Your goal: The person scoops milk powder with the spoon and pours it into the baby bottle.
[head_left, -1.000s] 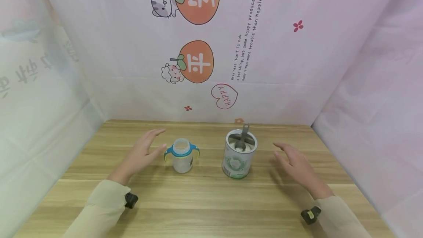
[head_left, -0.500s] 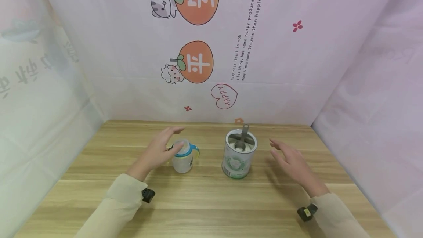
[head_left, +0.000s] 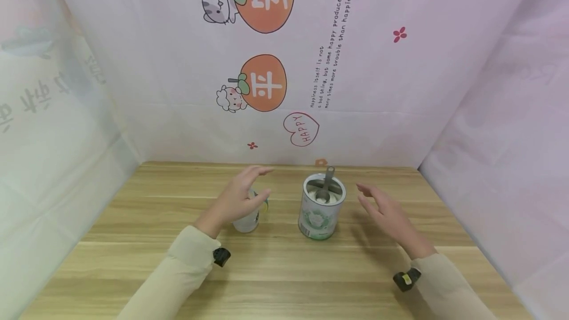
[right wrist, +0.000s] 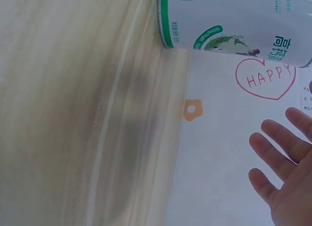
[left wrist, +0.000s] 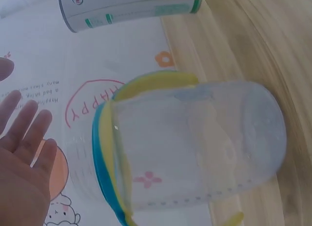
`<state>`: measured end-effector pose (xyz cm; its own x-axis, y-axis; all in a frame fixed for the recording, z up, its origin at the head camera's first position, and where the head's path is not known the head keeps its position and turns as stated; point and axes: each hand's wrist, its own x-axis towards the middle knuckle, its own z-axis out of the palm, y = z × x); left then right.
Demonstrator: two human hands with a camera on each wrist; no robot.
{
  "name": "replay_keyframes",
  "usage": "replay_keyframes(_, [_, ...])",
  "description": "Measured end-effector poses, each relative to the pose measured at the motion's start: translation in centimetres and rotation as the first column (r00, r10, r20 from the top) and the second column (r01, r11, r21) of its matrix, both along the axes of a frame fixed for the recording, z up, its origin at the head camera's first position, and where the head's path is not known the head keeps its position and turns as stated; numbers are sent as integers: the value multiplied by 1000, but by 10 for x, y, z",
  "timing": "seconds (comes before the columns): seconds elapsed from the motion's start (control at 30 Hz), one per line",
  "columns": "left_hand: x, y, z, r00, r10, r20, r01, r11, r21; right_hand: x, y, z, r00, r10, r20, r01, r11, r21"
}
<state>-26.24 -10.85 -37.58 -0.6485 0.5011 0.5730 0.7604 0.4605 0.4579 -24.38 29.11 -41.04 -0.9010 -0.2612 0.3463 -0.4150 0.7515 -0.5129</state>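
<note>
A clear baby bottle (left wrist: 165, 143) with a blue and yellow two-handled collar stands upright on the table. In the head view my left hand (head_left: 237, 199) covers its top and most of the collar; the fingers are extended and hold nothing. In the left wrist view that hand appears beyond the bottle's mouth. To the right stands an open white and green milk powder can (head_left: 317, 219), with a grey scoop (head_left: 326, 186) resting in the pale powder. My right hand (head_left: 386, 216) hovers right of the can, fingers loosely extended, apart from it and holding nothing.
The wood-grain table (head_left: 284, 280) lies under both items. A printed white cloth (head_left: 373, 93) hangs behind the table, and further cloth closes in the left and right sides. Black wrist cameras are strapped at both sleeves.
My left hand has moved rightward from beside the bottle to over its top, hiding most of it. My right hand has drifted slightly left, closer to the can. Bottle and can stay put.
</note>
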Motion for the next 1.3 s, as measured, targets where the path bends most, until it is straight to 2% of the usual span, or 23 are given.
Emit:
replay_keyframes(0.07, [-1,5,1,1000,-5,-7,5,1000,2,-1,-2,1,1000,0,9,0,1000,-8])
replay_keyframes(0.17, [0,15,2,1000,-12,20,12,1000,10,-4,-6,3,1000,11,23,-10,1000,-20])
replay_keyframes(0.37, [2,37,4,990,4,140,-6,1000,16,-11,-13,10,999,33,31,-32,999,-19])
replay_keyframes(0.57, [8,57,0,953,66,297,-68,998,-6,-18,-23,20,1000,30,8,-30,999,-26])
replay_keyframes(0.7, [10,69,-9,934,86,347,-86,996,-16,-23,-27,24,999,38,-20,-38,999,-26])
replay_keyframes(1.0, [5,88,-32,884,88,459,-103,995,8,-31,-36,34,999,36,-18,-36,999,1])
replay_keyframes(1.07, [3,91,-35,879,81,470,-108,994,31,-32,-37,37,999,41,-18,-41,999,5])
replay_keyframes(1.3, [-1,97,-43,843,43,536,-102,991,81,-35,-37,43,999,41,-10,-41,999,11])
